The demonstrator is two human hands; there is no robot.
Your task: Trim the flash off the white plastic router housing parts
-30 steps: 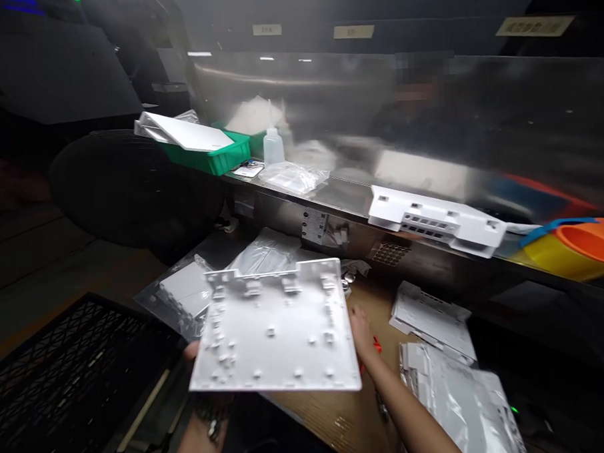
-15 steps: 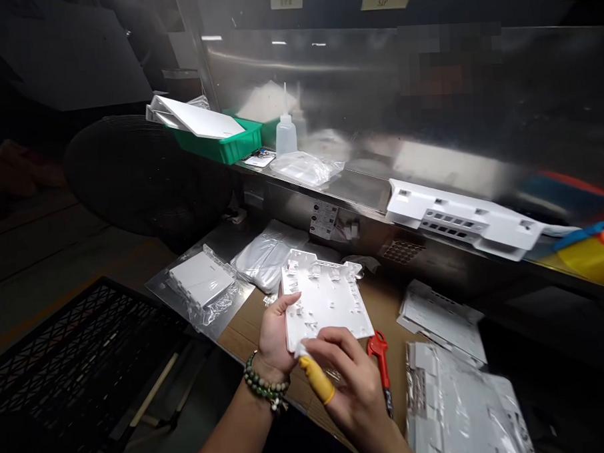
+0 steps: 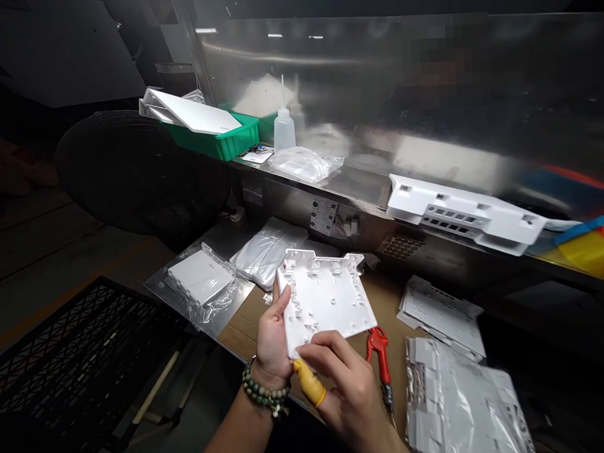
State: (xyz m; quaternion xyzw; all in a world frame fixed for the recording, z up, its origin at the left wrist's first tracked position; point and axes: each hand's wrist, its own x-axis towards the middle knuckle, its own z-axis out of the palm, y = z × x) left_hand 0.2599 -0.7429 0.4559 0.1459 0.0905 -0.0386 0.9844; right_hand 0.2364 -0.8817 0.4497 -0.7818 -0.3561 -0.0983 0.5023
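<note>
A white plastic panel (image 3: 328,299) with clips and ribs on its upper face is held tilted above the brown cardboard. My left hand (image 3: 274,331) grips its left edge, thumb on top, with a beaded bracelet at the wrist. At the panel's lower left corner is my right hand (image 3: 338,375), its fingers bent and pinching the edge; a yellow cover sits on its thumb. The red air gun (image 3: 378,357) lies on the cardboard (image 3: 246,322), just right of the panel.
Bagged white parts (image 3: 464,400) and a white panel (image 3: 440,314) lie at the right. Another wrapped part (image 3: 201,277) and plastic bags (image 3: 268,251) sit at the left. The shelf holds a green bin (image 3: 223,143), a bottle (image 3: 284,130) and a white housing (image 3: 461,213).
My right thumb and fingers have shifted slightly left and down along the panel's lower corner. White material seen at the right fingertips earlier no longer shows. The view has shifted slightly.
</note>
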